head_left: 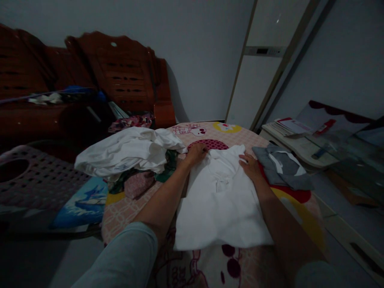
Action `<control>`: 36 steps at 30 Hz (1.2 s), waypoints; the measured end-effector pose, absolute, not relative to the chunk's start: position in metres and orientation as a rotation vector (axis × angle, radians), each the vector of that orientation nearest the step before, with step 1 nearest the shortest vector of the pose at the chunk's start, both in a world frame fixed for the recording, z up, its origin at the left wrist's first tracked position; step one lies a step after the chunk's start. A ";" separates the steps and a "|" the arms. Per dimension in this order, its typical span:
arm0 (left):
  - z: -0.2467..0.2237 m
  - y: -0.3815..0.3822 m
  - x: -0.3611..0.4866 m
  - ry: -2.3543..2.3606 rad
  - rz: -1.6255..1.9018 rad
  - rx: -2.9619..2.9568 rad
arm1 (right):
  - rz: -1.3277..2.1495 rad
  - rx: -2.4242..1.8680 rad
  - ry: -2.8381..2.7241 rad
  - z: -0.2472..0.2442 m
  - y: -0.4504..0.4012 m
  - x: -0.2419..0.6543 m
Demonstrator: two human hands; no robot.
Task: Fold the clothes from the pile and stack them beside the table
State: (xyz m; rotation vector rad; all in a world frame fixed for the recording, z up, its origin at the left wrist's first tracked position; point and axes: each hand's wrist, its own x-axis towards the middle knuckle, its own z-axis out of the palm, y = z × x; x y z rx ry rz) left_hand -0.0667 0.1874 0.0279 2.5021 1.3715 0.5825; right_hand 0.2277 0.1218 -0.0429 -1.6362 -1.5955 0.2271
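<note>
A white short-sleeved shirt (pixel 222 216) lies on the table in front of me, its sides turned in and its far end narrower than its near edge. At its far left corner my left hand (pixel 197 155) has its fingers curled closed on the fabric. Against the far right edge rests my right hand (pixel 251 166), fingers a little apart and touching the cloth. To the left is a loose heap of white clothing (pixel 132 152), with a dusty pink cloth (pixel 138 184) and dark green cloth (pixel 168 165) under it. A folded grey garment (pixel 283 168) with a white print lies on the right.
A patterned pink tablecloth (pixel 240 130) covers the round table. Wooden chairs (pixel 117 72) stand behind at left, with a woven plastic basket (pixel 57 180) and a blue printed bag (pixel 87 202) nearer. At right are papers (pixel 289 126) on a side unit and a tall white cabinet (pixel 255 80).
</note>
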 end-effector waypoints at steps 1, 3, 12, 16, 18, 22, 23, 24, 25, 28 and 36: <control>0.030 0.189 -0.069 1.360 0.551 2.500 | 0.221 -1.634 -1.596 -0.043 0.122 0.228; 0.033 0.191 -0.074 1.356 0.525 2.490 | 0.215 -1.638 -1.592 -0.044 0.122 0.228; 0.033 0.191 -0.078 1.631 0.474 2.464 | 0.198 -1.644 -1.625 -0.040 0.119 0.229; 0.030 0.194 -0.080 1.614 0.403 2.481 | 0.204 -1.647 -1.612 -0.041 0.120 0.229; 0.033 0.196 -0.085 1.550 0.351 2.483 | 0.210 -1.649 -1.601 -0.042 0.120 0.229; 0.042 0.197 -0.095 1.413 0.217 2.499 | 0.203 -1.624 -1.585 -0.044 0.121 0.230; 0.043 0.196 -0.096 1.405 0.174 2.509 | 0.195 -1.618 -1.584 -0.044 0.122 0.230; 0.045 0.196 -0.096 1.406 0.134 2.520 | 0.187 -1.611 -1.586 -0.045 0.122 0.231; 0.045 0.195 -0.095 1.413 0.103 2.531 | 0.181 -1.608 -1.590 -0.045 0.122 0.231; 0.045 0.191 -0.090 1.488 0.122 2.535 | 0.172 -1.607 -1.594 -0.045 0.122 0.231; 0.035 0.180 -0.067 1.857 0.214 2.423 | 0.163 -1.625 -1.566 -0.045 0.122 0.229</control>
